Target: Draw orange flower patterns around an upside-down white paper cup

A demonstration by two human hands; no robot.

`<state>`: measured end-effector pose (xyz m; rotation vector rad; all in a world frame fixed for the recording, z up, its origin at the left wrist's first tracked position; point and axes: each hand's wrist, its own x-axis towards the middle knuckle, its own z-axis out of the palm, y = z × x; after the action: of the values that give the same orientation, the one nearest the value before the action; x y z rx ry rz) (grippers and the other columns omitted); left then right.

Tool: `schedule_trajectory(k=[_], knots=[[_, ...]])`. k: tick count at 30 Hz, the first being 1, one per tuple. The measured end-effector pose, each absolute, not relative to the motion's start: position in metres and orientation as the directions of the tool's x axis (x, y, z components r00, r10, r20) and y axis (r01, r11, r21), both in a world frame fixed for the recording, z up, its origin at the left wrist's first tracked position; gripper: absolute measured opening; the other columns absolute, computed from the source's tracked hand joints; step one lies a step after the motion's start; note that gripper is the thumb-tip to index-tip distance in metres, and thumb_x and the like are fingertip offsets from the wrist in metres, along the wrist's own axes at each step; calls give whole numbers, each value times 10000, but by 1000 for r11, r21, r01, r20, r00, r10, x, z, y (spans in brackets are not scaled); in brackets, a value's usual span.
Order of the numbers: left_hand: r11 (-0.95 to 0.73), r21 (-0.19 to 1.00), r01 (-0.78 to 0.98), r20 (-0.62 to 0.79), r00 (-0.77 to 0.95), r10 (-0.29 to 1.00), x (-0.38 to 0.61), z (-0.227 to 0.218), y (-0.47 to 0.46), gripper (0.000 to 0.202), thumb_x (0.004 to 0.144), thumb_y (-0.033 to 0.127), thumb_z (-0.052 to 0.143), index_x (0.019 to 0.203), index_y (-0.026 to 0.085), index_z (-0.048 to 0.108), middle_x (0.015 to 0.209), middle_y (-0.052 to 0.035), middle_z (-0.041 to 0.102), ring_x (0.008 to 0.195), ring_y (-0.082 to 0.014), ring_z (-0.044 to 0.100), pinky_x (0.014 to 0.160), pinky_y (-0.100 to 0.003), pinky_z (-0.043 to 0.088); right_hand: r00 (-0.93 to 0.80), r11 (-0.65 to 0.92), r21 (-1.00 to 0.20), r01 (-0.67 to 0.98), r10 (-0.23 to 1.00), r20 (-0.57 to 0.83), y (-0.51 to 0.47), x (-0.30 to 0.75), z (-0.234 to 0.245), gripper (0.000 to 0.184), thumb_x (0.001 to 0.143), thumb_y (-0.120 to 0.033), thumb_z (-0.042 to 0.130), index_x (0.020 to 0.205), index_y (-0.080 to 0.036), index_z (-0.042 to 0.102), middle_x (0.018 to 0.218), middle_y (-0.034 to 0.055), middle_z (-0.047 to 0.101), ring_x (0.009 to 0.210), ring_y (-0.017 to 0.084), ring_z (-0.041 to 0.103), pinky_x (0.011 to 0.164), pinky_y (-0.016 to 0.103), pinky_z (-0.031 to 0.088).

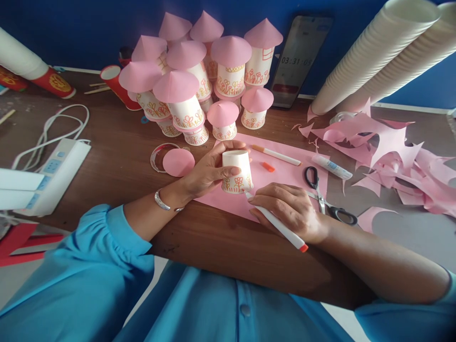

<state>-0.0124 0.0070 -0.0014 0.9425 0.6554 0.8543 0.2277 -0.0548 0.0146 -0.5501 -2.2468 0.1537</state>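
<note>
My left hand (208, 172) is wrapped round a small upturned white paper cup (237, 167) with orange and pink flowers drawn along its rim. My right hand (288, 209) is closed on a white marker (281, 229) with an orange end; its tip touches the cup's lower edge. Both rest over a pink paper sheet (281, 175) on the brown table (117, 156). A pink paper disc (178, 162) lies left of the cup.
Behind stand several decorated cups with pink cone roofs (199, 80). Scissors (322, 192), a second marker (276, 154), an orange cap (268, 166) and a glue pen (331, 166) lie on the right. Pink scraps (395, 152), stacked cups (381, 52), a phone (297, 59) and a power strip (53, 175) surround them.
</note>
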Motion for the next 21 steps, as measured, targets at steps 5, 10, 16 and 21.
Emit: schedule_trajectory(k=[5, 10, 16, 21], knots=[[311, 893, -325, -111, 510, 853, -12, -2, 7, 633, 728, 347, 1022, 1268, 260, 704, 1339, -85, 720, 1340, -309, 671, 995, -370, 602, -577, 888, -286, 360, 453, 680, -55, 227, 12, 205, 1042, -133, 696, 1230, -180, 631, 945, 43, 771, 786, 171, 768, 655, 294, 659], [317, 893, -318, -118, 515, 849, -13, -1, 7, 622, 732, 325, 1020, 1265, 266, 706, 1344, -76, 718, 1353, -301, 667, 1006, -361, 596, -594, 899, -290, 329, 436, 676, -54, 226, 14, 186, 1033, -121, 698, 1202, -162, 631, 935, 52, 781, 779, 170, 770, 674, 293, 666], [317, 894, -318, -117, 517, 848, -13, -1, 7, 627, 736, 347, 1015, 1272, 259, 701, 1391, -94, 718, 1404, -337, 651, 1033, -385, 597, -588, 903, -291, 317, 428, 687, -54, 228, 16, 215, 1016, -120, 715, 1211, -164, 635, 950, 55, 784, 789, 176, 774, 676, 295, 667], [314, 894, -319, -118, 508, 853, -13, -2, 7, 631, 733, 348, 1015, 1275, 262, 704, 1384, -91, 719, 1403, -343, 655, 1031, -399, 604, -572, 893, -289, 346, 445, 689, -54, 229, 12, 249, 1007, -124, 730, 1236, -164, 640, 941, 50, 777, 785, 185, 767, 682, 310, 673]])
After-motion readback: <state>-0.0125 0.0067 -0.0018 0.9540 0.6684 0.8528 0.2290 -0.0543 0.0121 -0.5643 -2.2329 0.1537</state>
